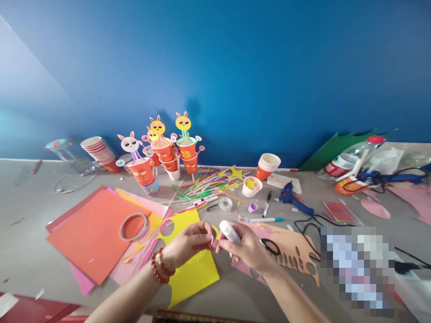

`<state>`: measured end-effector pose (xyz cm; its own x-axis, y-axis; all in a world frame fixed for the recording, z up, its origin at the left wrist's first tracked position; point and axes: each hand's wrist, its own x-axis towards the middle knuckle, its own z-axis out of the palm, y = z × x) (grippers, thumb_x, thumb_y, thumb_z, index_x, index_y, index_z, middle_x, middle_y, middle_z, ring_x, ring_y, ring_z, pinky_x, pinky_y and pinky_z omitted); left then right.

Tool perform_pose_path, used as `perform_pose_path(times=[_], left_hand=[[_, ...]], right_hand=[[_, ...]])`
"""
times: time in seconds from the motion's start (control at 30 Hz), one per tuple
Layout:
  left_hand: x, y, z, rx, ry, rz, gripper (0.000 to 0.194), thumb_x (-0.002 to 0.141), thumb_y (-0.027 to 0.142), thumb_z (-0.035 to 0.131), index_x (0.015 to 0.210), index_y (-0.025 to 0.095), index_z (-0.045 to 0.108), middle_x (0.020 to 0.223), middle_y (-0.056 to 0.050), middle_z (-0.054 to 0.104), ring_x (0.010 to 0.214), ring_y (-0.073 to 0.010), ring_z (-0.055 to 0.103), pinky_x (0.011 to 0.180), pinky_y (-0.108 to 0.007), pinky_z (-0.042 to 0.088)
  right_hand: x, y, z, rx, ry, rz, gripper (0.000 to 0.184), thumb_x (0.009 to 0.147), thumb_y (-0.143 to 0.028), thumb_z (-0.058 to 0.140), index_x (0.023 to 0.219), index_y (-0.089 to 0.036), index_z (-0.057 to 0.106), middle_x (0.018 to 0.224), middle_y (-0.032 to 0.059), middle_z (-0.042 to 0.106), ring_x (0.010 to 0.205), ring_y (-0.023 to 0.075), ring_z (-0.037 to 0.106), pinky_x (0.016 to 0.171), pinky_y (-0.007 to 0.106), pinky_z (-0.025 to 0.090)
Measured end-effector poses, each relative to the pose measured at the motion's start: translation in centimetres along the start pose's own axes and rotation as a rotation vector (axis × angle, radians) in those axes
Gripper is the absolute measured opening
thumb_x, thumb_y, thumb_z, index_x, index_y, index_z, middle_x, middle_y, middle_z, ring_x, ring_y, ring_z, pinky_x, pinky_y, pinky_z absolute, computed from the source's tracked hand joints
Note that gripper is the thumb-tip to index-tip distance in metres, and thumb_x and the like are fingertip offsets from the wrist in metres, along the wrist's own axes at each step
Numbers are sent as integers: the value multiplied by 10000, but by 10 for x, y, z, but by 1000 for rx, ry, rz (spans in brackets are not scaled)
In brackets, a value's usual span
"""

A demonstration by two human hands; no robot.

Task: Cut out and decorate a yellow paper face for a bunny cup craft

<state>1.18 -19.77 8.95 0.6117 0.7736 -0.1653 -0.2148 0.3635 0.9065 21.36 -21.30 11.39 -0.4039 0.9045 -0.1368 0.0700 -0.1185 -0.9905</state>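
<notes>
- Head view: L hand (198,238), w/ red bead bracelets (160,268) at the wrist, pinches a small pale paper bit (212,240) btwn thumb & index tips.
- R hand (248,246) has fingers curled round a white tube (230,232), rounded end pointing up-left; its fingertips are right by the paper bit, can't tell if touching.
- Yellow sheet (194,276) w/ cutouts is under/beside L hand; orange sheet (292,252) w/ cutouts is R of R hand, black scissor handles (270,246) by its near-left part.
- Red-orange sheet (90,233) far L on table (23,251), lg tape ring (122,228) on its R side.
- Behind hands: sm tape roll (226,204), purple cap (252,207), blk pen (267,205), blue-tipped marker (266,220), blue glue gun (296,200).
- Farther back: colored strips (205,183), white cup (252,191) w/ yellow scraps, red cups (142,174) topped w/ bunny faces (183,121).
</notes>
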Motion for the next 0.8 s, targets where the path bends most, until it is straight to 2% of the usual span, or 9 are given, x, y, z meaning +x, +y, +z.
perform_pose_path(times=[0.1,0.23,0.57,0.8], left_hand=[[-1,1,13,-375,-61,-32,162,816,240,735,818,136,612,723,-27,591,723,-145,619,718,-245,441],[0,2,22,-532,-107,-43,97,813,164,732,818,112,651,719,-34,608,707,-138,624,700,-230,432],[-2,-1,28,-549,-145,-41,113,836,182,724,809,109,642,755,-54,630,732,-148,637,721,-239,433],[-3,-6,33,-513,-19,-18,172,810,237,775,884,135,657,735,-21,609,693,-121,604,702,-230,435]], right_hand=[[-5,-7,6,15,29,-53,73,858,-248,634,804,-202,617,722,-17,713,538,106,570,469,193,395],[-9,-7,7,35,31,-105,68,863,-228,629,798,-208,623,714,-15,704,675,155,662,582,227,475],[-12,-4,9,22,71,-136,64,863,-221,635,806,-204,612,671,-36,666,588,130,635,574,227,503],[-14,-4,9,-28,124,-132,39,857,-218,607,833,-206,579,739,-14,683,641,152,643,627,247,514]])
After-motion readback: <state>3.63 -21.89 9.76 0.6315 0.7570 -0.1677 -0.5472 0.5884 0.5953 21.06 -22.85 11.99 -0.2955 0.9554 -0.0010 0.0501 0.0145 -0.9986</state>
